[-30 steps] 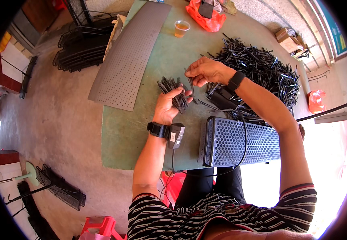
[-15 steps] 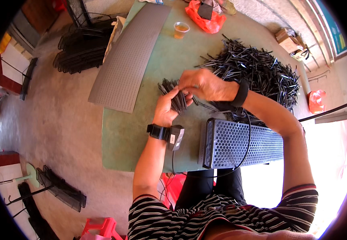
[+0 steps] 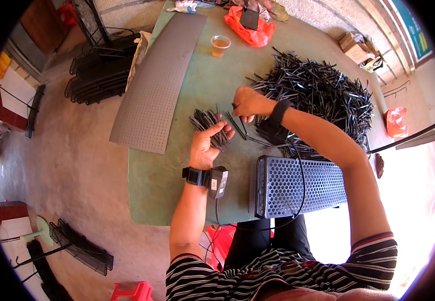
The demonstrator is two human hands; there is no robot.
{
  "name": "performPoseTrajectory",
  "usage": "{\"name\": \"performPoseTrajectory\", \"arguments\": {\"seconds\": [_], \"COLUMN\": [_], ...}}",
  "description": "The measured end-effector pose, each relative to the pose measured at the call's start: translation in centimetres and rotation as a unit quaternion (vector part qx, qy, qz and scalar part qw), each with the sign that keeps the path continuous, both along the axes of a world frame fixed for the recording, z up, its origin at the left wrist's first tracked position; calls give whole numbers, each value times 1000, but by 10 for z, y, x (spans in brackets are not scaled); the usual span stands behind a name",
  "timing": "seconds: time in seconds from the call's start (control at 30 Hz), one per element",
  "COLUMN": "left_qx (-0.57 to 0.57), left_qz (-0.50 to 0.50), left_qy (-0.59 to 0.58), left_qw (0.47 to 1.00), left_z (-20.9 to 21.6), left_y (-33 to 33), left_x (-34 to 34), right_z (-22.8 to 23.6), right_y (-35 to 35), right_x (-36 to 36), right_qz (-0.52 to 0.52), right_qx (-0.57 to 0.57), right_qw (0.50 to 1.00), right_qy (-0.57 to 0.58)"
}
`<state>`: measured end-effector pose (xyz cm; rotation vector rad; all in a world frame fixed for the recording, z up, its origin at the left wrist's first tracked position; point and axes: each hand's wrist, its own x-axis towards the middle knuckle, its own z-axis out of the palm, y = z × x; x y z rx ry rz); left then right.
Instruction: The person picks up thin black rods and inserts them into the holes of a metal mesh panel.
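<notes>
My left hand [image 3: 208, 143] is wrapped round a bundle of thin black strips [image 3: 206, 122], held over the table. Just right of it, my right hand [image 3: 251, 104] is closed with the fingers curled. A small dark bit shows at its fingertips, too little to make out. A few loose strips [image 3: 236, 124] lie between the two hands. Beyond the right wrist spreads a large heap of the same black strips [image 3: 323, 95].
A blue-grey perforated metal box [image 3: 302, 185] lies at the near table edge. On the left rests a long grey perforated sheet [image 3: 157, 90]. A plastic cup [image 3: 220, 46] of amber liquid and a red bag [image 3: 250, 31] are at the back. Cables loop from my wrists.
My right hand has moved from the bundle rightward, away from my left hand. The left hand, still round the bundle, has shifted slightly left and nearer. The whole view has shifted a little.
</notes>
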<state>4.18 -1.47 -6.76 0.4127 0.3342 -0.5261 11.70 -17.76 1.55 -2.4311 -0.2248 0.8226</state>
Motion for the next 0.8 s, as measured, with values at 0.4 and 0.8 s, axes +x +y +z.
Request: {"name": "performPoseTrajectory", "arguments": {"seconds": [0.4,0.8], "left_qx": [-42,-80], "left_qz": [33,12], "left_qy": [-18,8], "left_qw": [998,997], "left_z": [-10,-10], "left_y": [-3,-2], "left_x": [3,4], "right_z": [17,17], "right_y": [-3,-44], "right_x": [17,-4], "right_qz": [-120,154], "right_qx": [144,-138], "right_qw": [972,977], "right_qy": [142,-39]}}
